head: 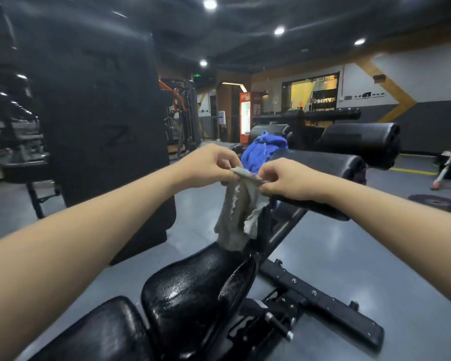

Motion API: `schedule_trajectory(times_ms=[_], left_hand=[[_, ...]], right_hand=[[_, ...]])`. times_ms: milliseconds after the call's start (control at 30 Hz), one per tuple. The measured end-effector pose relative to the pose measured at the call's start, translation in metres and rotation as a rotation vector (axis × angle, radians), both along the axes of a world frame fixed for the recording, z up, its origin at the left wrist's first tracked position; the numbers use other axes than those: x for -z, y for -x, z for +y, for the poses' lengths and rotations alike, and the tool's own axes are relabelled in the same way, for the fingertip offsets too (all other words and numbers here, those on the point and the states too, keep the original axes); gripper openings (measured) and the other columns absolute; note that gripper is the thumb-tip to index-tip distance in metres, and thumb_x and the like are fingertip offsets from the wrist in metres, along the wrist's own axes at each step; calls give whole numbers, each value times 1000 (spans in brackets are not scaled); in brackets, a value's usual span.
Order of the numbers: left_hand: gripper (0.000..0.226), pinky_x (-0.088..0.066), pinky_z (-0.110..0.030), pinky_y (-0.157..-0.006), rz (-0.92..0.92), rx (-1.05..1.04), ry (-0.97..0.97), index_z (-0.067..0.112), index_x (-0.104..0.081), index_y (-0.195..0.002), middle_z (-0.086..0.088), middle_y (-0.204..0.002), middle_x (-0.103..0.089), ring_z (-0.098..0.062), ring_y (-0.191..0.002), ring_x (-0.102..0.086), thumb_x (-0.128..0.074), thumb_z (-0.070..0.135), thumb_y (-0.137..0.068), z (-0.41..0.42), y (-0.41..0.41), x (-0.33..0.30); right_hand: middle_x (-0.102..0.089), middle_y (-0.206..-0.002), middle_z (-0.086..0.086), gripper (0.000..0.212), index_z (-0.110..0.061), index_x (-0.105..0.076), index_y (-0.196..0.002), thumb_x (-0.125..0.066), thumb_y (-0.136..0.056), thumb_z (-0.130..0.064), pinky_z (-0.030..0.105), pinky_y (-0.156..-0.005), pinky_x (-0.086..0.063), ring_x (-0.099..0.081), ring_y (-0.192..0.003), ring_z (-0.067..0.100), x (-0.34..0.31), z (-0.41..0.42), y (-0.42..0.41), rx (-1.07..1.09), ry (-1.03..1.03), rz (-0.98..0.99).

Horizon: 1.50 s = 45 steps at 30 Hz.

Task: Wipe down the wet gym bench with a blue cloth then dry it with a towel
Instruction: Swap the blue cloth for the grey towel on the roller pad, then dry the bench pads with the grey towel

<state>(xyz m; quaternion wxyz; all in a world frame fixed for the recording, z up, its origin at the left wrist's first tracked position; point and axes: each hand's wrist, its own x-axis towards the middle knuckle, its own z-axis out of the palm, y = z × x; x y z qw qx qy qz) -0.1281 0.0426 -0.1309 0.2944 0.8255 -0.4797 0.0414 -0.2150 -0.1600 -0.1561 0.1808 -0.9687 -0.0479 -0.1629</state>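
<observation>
A grey towel (236, 217) with frayed edges hangs in the air above the bench, held by its top edge. My left hand (208, 162) pinches its left corner and my right hand (287, 178) pinches its right corner. Its lower end touches or nearly touches the glossy black bench pad (188, 287), which shines with wet spots. The blue cloth (261, 149) lies bunched on a black roller pad (320, 162) just beyond my hands.
The bench's black metal frame (320, 298) runs along the floor to the right. A tall black upright pad (102, 126) stands at the left. More roller pads (362, 142) sit behind. A weight plate (438, 203) lies on the grey floor at far right.
</observation>
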Motion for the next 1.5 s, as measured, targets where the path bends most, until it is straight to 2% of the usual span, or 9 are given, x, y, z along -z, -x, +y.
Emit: schedule_trajectory(times_ms=[100,367,500,667,900,1100,1267,1367,1500], left_hand=[[10,-53,-26,-80,28,-40,-121,22,-73,-93,2,-75,-76,-15,-76,-73,-69,14,-88,36,23,20],[5,-49,-27,-70,86,-203,-186,27,-65,-84,6,-73,-75,-6,-69,-68,-67,23,-85,125,61,98],[6,-51,-25,-61,161,-234,-90,25,-68,-77,12,-68,-70,-2,-60,-62,-71,26,-81,151,84,144],[4,-53,-31,-59,335,-215,-62,24,-67,-80,4,-68,-71,-7,-58,-60,-69,20,-81,163,87,198],[12,-40,-20,-53,336,-281,-53,24,-60,-84,9,-65,-67,-2,-50,-52,-62,13,-83,152,49,243],[16,-52,-37,-66,257,-471,-105,38,-55,-86,9,-74,-69,-19,-72,-65,-54,24,-78,140,-9,277],[16,-36,-29,-58,142,-582,-150,38,-57,-89,16,-73,-58,-11,-70,-54,-55,22,-84,133,-40,295],[13,-37,-29,-60,141,-610,-146,34,-61,-89,16,-78,-57,-12,-79,-56,-57,23,-85,131,-51,304],[6,-46,-35,-70,113,-592,-142,30,-58,-95,12,-95,-51,-16,-89,-56,-58,32,-90,132,-55,319]], right_hand=[[-59,-65,-9,13,-20,-62,-73,-66,-86,-20,20,-58,-39,-49,-57,1,49,28,10,-46,-174,94],[-60,-69,-5,9,-17,-53,-91,-55,-97,-24,21,-55,-39,-49,-56,8,135,98,33,-71,-363,9],[-63,-72,0,9,-27,-52,-90,-58,-97,-27,40,-67,-48,-57,-69,22,161,111,57,-137,-241,-52],[-60,-69,-13,12,-35,-50,-88,-59,-93,-42,39,-65,-50,-57,-69,7,204,103,66,-114,-50,-28],[-62,-87,-13,21,-23,-53,-96,-55,-96,-44,34,-73,-43,-57,-82,15,234,104,18,-88,159,18],[-62,-97,-7,22,-21,-53,-99,-49,-99,-43,41,-76,-49,-62,-82,24,251,95,-49,-152,352,-19],[-63,-84,-2,17,-17,-59,-91,-59,-96,-33,33,-55,-39,-60,-64,26,269,87,-93,-227,463,-171],[-59,-75,-1,17,-17,-57,-82,-66,-90,-30,36,-58,-36,-56,-66,25,277,86,-108,-236,528,-229],[-55,-89,7,14,-10,-60,-91,-64,-91,-24,41,-65,-39,-50,-76,28,285,89,-104,-249,555,-367]])
